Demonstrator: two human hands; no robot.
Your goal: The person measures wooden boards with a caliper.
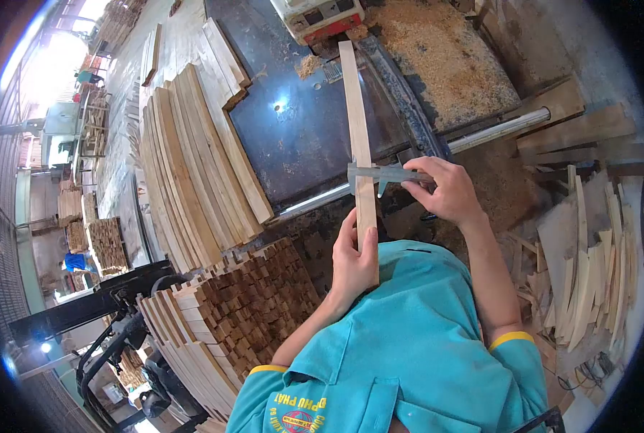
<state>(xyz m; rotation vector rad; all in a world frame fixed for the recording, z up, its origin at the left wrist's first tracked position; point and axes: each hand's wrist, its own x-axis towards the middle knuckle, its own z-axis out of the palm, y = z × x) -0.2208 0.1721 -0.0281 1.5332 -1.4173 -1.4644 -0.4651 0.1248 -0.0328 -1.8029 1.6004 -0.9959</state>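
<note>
My left hand is wrapped round the near end of a long, narrow wooden strip. The strip reaches away from me over the dark metal machine table, its far end close to the machine head. In my right hand is a grey caliper, gripped between thumb and fingers. Its jaws lie across the strip, a little beyond my left hand.
Several wooden boards lie side by side on the left of the table. A stack of cut strips stands below them. Sawdust covers the right bed beside a metal rail. Offcuts are heaped at right.
</note>
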